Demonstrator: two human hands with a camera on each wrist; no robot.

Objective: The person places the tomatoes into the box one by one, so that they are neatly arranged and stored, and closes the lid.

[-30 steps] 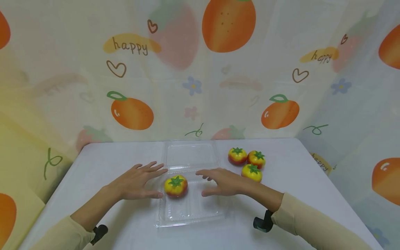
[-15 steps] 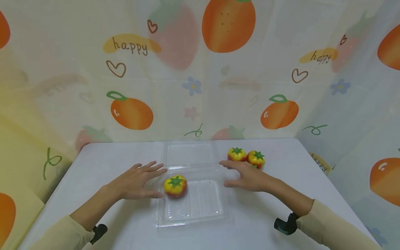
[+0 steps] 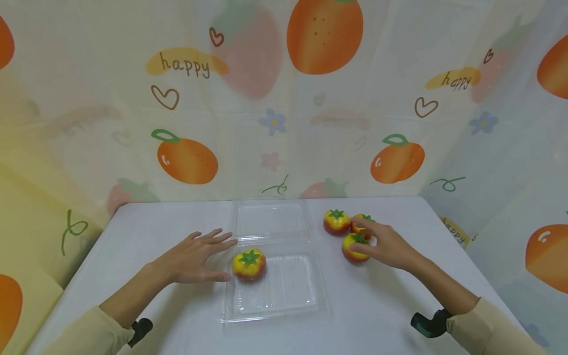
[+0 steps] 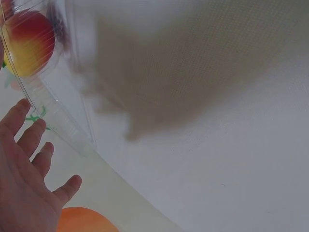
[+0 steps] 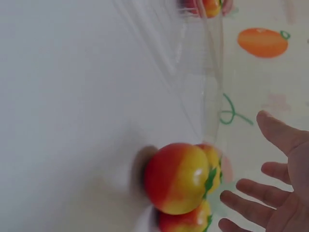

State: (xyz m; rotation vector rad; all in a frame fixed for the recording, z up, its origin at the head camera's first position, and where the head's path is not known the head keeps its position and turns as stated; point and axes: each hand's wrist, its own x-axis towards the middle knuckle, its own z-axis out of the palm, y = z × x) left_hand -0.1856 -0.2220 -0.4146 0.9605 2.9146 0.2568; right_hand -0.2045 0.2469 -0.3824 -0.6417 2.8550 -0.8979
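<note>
In the head view, a persimmon-like toy fruit (image 3: 249, 266), yellow and red with a green star-shaped top, sits at the left of the clear plastic container (image 3: 290, 288). My left hand (image 3: 193, 257) hovers beside the container's left side with fingers spread, holding nothing. On the right, my right hand (image 3: 388, 246) is over the nearest toy fruit (image 3: 351, 252) of a cluster of three. Its thumb and fingers are apart around that fruit's top. From the right wrist, the hand (image 5: 285, 203) looks spread, with a gap to the fruit (image 5: 174, 179).
Two more toy fruits stand behind the nearest one: a left one (image 3: 336, 222) and a right one (image 3: 357, 224), partly covered by my fingers. The container's lid (image 3: 270, 220) lies folded back on the white table (image 3: 177, 315). A printed curtain (image 3: 284, 148) hangs behind the table.
My right hand has moved right, from over the container to the nearest toy fruit of the cluster. The left hand and the fruit in the container stay where they were.
</note>
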